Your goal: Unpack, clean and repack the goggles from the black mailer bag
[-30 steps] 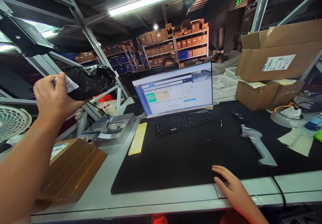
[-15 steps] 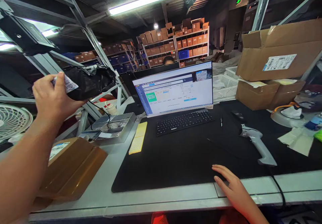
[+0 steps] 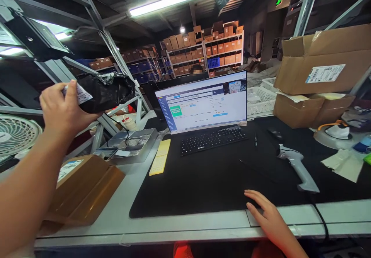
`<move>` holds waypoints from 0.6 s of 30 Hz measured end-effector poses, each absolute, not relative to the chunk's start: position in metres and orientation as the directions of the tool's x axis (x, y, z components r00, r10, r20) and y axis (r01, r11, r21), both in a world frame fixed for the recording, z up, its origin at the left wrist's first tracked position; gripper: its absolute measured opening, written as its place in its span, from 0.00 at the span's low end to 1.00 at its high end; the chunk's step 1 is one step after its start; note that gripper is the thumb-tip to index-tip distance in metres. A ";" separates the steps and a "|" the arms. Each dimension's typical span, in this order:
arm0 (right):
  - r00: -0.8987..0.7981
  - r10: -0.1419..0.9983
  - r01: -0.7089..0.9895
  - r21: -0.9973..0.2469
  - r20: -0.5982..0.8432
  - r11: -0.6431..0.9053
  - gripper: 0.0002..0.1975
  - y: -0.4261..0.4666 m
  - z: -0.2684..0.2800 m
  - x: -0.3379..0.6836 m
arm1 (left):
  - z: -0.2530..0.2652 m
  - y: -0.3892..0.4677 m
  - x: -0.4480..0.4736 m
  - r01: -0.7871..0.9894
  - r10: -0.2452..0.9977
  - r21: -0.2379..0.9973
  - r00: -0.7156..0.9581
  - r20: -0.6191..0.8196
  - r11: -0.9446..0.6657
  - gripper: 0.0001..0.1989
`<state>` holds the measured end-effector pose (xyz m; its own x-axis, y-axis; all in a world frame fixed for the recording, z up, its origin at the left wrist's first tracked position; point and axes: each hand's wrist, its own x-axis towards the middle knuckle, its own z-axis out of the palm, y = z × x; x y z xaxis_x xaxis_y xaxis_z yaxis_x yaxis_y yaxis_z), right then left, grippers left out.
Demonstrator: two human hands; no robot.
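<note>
My left hand (image 3: 62,111) is raised at the left and grips a black plastic parcel (image 3: 108,92) with a white label (image 3: 79,93) under the thumb. The parcel hangs above a silver box-like device (image 3: 131,146). My right hand (image 3: 268,215) lies flat, fingers apart, on the front edge of the black desk mat (image 3: 208,180), holding nothing. A grey handheld scanner (image 3: 297,165) lies on the mat up and to the right of that hand.
A monitor (image 3: 203,103) and black keyboard (image 3: 213,139) stand mid-desk. A brown padded parcel (image 3: 84,188) and yellow label sheet (image 3: 160,157) lie left. Cardboard boxes (image 3: 315,72) stack at the right, a fan (image 3: 14,134) far left. A person sits behind the monitor.
The screen's content has changed. My left hand with the black parcel has stayed raised, shifting only slightly. My right hand has not moved.
</note>
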<state>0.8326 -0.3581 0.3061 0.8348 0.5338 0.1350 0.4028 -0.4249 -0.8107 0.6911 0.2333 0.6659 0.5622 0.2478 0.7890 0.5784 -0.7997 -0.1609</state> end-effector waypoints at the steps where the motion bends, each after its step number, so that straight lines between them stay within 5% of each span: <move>1: 0.835 0.533 0.404 -0.810 0.136 -0.425 0.25 -0.358 0.307 0.832 | 0.666 0.234 0.690 0.581 0.246 -0.165 0.562 0.789 -0.797 0.59; 13: 0.833 0.538 0.400 -0.810 0.127 -0.429 0.26 -0.359 0.305 0.833 | 0.661 0.238 0.686 0.587 0.214 -0.197 0.556 0.803 -0.785 0.57; 18: 0.831 0.545 0.394 -0.807 0.108 -0.441 0.27 -0.359 0.305 0.833 | 0.648 0.239 0.689 0.514 0.189 -0.285 0.686 0.703 -0.809 0.53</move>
<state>0.8327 -0.3585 0.3049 0.8312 0.5454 0.1080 0.3939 -0.4406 -0.8066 0.6889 0.2392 0.6483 0.6861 0.1887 0.7026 0.5144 -0.8088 -0.2851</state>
